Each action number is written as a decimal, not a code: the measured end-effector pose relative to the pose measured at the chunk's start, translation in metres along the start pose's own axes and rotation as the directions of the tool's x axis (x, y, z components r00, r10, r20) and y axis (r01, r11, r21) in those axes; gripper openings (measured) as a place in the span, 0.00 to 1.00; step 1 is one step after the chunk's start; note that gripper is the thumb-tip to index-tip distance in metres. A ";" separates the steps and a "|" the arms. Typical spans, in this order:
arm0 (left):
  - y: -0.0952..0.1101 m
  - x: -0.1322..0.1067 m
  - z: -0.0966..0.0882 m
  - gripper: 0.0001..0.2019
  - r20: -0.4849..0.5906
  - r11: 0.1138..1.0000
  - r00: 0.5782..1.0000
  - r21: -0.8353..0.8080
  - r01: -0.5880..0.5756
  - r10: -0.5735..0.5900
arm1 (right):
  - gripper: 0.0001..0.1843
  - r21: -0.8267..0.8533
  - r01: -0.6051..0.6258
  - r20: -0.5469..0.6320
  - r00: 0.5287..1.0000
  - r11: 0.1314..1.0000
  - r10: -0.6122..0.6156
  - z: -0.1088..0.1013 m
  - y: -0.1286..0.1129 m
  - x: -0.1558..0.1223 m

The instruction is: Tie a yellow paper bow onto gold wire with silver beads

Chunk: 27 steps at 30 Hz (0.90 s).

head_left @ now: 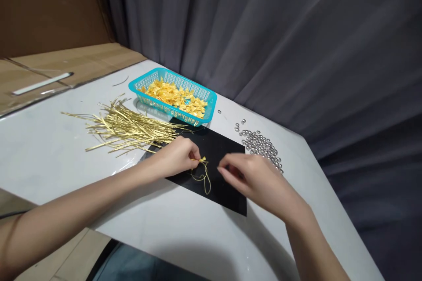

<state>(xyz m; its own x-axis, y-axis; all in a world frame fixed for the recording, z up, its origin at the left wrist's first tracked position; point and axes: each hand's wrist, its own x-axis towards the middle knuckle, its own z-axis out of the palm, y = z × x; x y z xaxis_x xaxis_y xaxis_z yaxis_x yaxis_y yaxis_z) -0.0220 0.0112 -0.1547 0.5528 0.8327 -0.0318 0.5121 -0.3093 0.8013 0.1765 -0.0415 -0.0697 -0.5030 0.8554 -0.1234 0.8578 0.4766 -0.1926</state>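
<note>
My left hand (pixel 184 153) is closed in a pinch on a thin gold cord (pixel 208 192), which hangs in loops below and to the right of the fingertips. At the pinch a small yellow bow-like piece (pixel 202 159) shows, partly covered by the fingers. My right hand (pixel 247 171) hovers a little to the right, thumb and forefinger brought together, apart from the cord. Whether a tiny thing sits between those fingertips I cannot make out. Under both hands lies a black mat (pixel 227 193).
A turquoise basket (pixel 214 107) of yellow bows (pixel 171 94) stands at the back. Many gold cords (pixel 128 127) lie in a heap on the left. Silver beads (pixel 262 145) are spread on the white table (pixel 148 224) at right. A white stick-like object (pixel 42 83) rests on cardboard.
</note>
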 end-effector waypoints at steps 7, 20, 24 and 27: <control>0.001 0.001 -0.005 0.06 -0.029 0.995 0.999 -0.089 0.033 -0.036 | 0.10 0.578 -0.295 0.388 0.920 0.761 0.061 0.052 -0.012 -0.033; 0.005 -0.004 -0.013 0.07 -0.127 0.959 0.990 -0.281 0.020 -0.058 | 0.22 0.908 -0.266 0.094 0.882 0.323 0.463 0.110 -0.014 0.001; 0.004 -0.003 -0.014 0.06 -0.157 0.938 0.986 -0.346 0.005 -0.063 | 0.16 0.915 -0.206 0.050 0.912 0.347 0.407 0.111 -0.018 0.008; 0.003 -0.002 -0.016 0.05 -0.188 0.928 0.978 -0.371 0.016 -0.092 | 0.16 0.908 -0.197 0.027 0.908 0.371 0.418 0.109 -0.014 0.004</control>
<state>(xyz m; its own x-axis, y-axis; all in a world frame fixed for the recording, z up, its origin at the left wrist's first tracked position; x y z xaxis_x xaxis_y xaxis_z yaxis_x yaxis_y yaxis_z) -0.0315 0.0158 -0.1426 0.3696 0.9292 0.0076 0.2403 -0.1035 0.9652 0.1507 -0.0664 -0.1741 -0.1009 0.9706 -0.2187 0.3210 -0.1763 -0.9305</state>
